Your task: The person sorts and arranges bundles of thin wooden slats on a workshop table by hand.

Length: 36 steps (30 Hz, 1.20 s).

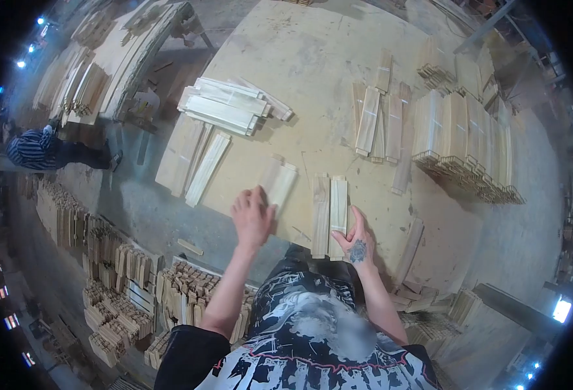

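Note:
My left hand [254, 218] is slightly blurred at the table's front edge, its fingers and thumb at the lower left side of a pair of wooden slats [282, 183], which are blurred too. To the right, my right hand [357, 239] grips the outer edge of a pale wooden slat [338, 205], thumb over its face and fingers along its side. A darker wooden slat [320, 214] lies alongside that one, a narrow gap between them. Both slats have notched ends that reach near the table's front edge.
On the worktable [286, 71], a pile of pale slats [225, 104] lies back left and loose slats [368, 120] lie right. Bundled slats [462, 136] stand at the far right. Stacked wood [124, 266] fills the floor at left. Another person [59, 149] stands far left.

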Motion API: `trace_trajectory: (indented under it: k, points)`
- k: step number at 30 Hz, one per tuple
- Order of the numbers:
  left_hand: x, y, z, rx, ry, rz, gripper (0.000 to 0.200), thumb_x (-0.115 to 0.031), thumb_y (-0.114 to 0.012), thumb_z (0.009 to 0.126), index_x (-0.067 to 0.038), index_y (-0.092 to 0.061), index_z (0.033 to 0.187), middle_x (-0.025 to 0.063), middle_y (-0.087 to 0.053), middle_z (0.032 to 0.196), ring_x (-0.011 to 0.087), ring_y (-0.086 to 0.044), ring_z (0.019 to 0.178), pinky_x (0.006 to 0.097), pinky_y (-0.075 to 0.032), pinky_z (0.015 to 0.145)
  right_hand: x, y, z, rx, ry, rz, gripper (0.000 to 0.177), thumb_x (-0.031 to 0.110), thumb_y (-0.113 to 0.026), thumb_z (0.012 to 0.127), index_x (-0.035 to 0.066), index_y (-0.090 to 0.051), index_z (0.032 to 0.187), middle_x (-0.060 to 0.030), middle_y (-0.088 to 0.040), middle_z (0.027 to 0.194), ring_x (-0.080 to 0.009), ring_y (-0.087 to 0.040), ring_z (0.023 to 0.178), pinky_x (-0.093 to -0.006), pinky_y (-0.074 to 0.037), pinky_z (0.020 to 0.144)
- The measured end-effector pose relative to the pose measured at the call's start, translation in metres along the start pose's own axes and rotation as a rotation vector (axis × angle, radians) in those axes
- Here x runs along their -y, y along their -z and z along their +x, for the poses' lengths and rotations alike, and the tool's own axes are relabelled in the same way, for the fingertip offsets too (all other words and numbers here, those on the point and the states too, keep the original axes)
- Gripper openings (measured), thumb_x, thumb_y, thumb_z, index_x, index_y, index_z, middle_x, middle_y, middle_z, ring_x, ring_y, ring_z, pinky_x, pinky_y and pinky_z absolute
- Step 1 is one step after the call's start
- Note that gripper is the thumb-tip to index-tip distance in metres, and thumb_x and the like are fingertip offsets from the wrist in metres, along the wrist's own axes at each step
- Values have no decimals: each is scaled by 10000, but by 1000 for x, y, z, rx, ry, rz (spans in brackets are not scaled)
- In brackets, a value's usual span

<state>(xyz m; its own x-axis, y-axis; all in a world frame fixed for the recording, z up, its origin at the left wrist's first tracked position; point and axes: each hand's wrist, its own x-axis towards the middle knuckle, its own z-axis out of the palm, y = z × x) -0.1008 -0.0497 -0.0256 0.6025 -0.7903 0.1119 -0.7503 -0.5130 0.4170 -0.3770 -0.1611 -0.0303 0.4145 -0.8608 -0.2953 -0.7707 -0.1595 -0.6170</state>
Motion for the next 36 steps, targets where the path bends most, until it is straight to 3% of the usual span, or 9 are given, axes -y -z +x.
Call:
trace_trajectory:
  k: [6,9,11,13,19,23,25,32,36]
  points:
    - [-13,1,-1,95,-233,-15,654,-362,-754,854,-80,-531,1400,174,-576,1199,338,-576,1098,485,-448,938,5,2,3,2,-3,4,919,346,-818,826,119,-323,1566,-22,-539,628,-180,-570,583,-355,-482,599]
    - [61,16,59,-1,63,-51,657,-405,-752,860,-48,-536,1367,202,-581,1257,365,-566,1164,538,-438,967,6,2,1,3,-4,18,911,339,-814,832,109,-323,1564,-23,-537,630,-176,-568,585,-350,-480,603]
    - [121,20,99,-323,26,177,638,-392,-754,860,-35,-550,1347,238,-583,1254,394,-559,1171,547,-437,981,6,1,1,0,-13,24,904,334,-811,836,104,-325,1562,-21,-534,631,-175,-568,586,-347,-480,606]
    - [141,40,122,-354,70,325,632,-365,-760,857,-24,-555,1349,260,-574,1258,413,-549,1188,525,-441,991,7,2,1,6,-11,29,901,331,-809,837,105,-324,1563,-21,-533,634,-176,-567,585,-349,-481,608]
    - [183,52,128,-81,190,88,634,-358,-763,860,-28,-574,1367,233,-580,1218,402,-564,1157,492,-459,981,6,3,0,21,-38,25,897,370,-783,847,154,-306,1576,-47,-583,680,-232,-632,655,-405,-511,653]
    - [175,47,105,-95,136,126,566,-298,-757,867,-42,-602,1347,220,-583,1178,394,-571,1115,481,-461,972,9,4,-1,45,-88,19,888,404,-765,854,184,-303,1580,-62,-622,712,-269,-670,699,-438,-527,685]
    - [160,44,89,-80,89,127,556,-272,-751,875,-54,-596,1362,217,-581,1167,394,-569,1104,480,-462,965,5,0,-1,8,-56,10,893,386,-782,842,155,-320,1570,-46,-582,669,-231,-628,640,-404,-510,641]
    - [60,14,27,-50,10,47,602,-214,-746,868,-52,-539,1409,211,-562,1075,390,-559,1020,497,-465,888,3,-3,-1,-21,-47,9,903,397,-792,827,138,-334,1561,-45,-567,650,-230,-611,613,-408,-509,639]
    - [3,-5,-1,-42,35,-31,617,-201,-750,854,-46,-531,1410,210,-552,1078,386,-552,998,505,-463,875,9,3,-4,29,-119,-9,876,418,-744,863,144,-312,1574,-76,-640,730,-283,-671,706,-444,-533,706]
